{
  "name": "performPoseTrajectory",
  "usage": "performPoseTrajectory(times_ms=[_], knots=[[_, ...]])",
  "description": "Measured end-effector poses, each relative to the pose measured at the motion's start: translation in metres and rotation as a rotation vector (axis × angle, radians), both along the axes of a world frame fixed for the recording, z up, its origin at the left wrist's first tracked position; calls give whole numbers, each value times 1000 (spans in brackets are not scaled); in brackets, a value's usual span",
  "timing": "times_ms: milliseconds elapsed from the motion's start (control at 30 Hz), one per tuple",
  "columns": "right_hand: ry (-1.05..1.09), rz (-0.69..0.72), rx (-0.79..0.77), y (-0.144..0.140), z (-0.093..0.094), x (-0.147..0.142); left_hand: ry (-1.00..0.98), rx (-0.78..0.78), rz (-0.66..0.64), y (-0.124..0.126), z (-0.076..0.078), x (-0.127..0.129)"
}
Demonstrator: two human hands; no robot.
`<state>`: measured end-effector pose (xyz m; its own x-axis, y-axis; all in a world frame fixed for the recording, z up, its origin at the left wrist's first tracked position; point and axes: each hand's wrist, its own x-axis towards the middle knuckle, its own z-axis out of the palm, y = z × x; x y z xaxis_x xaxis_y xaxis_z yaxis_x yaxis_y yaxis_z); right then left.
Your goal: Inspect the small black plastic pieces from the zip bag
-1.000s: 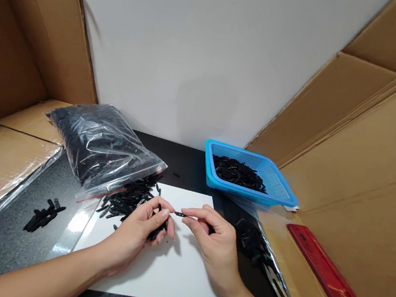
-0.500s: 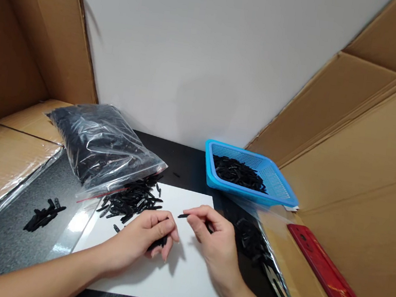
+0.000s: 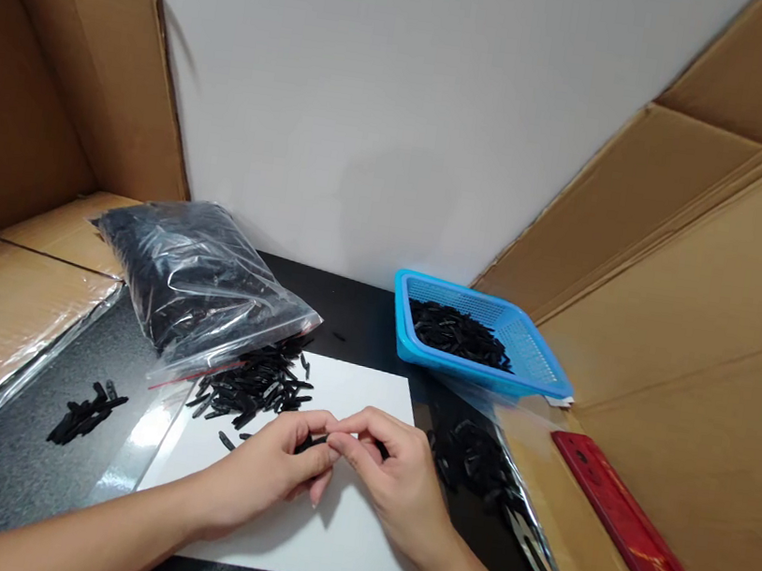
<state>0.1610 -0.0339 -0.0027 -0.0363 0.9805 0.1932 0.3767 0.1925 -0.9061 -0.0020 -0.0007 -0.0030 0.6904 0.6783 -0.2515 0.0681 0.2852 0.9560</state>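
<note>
Over a white sheet [image 3: 309, 540], my two hands meet at the fingertips. My left hand [image 3: 277, 465] is curled around small black strips [image 3: 311, 443], which show between thumb and fingers. Pinched closed, my right hand [image 3: 390, 466] touches the left fingertips; a black piece [image 3: 381, 449] shows inside its curled fingers. What lies between the touching fingertips is hidden. Just beyond my left hand is a loose pile of slim black pieces [image 3: 257, 386], spilling from the mouth of a clear zip bag [image 3: 203, 289] full of dark pieces.
A blue basket [image 3: 539, 369] holding many black pieces stands at the back right. Another dark heap [image 3: 474, 455] lies right of the sheet, and a small one [image 3: 85, 414] at the left. A red case-like object [image 3: 630, 529] rests by the cardboard wall [image 3: 725, 306].
My right hand has moved left and slightly down, bringing its black piece against my left hand. The fingertips now touch, and that piece is hidden.
</note>
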Motion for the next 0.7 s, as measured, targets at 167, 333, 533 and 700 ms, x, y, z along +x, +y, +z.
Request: performPoseTrajectory(times_ms=[167, 333, 533, 700], knots=[[178, -118, -70, 5, -6, 5, -55, -44, 50, 0, 0, 0], [247, -169, -49, 7, -6, 7, -88, -68, 89, 1, 0, 1], [229, -167, -54, 5, -4, 7, -45, 39, 163, 4, 0, 1], [142, -169, 39, 4, -5, 8, -18, 110, 178, 4, 4, 1]])
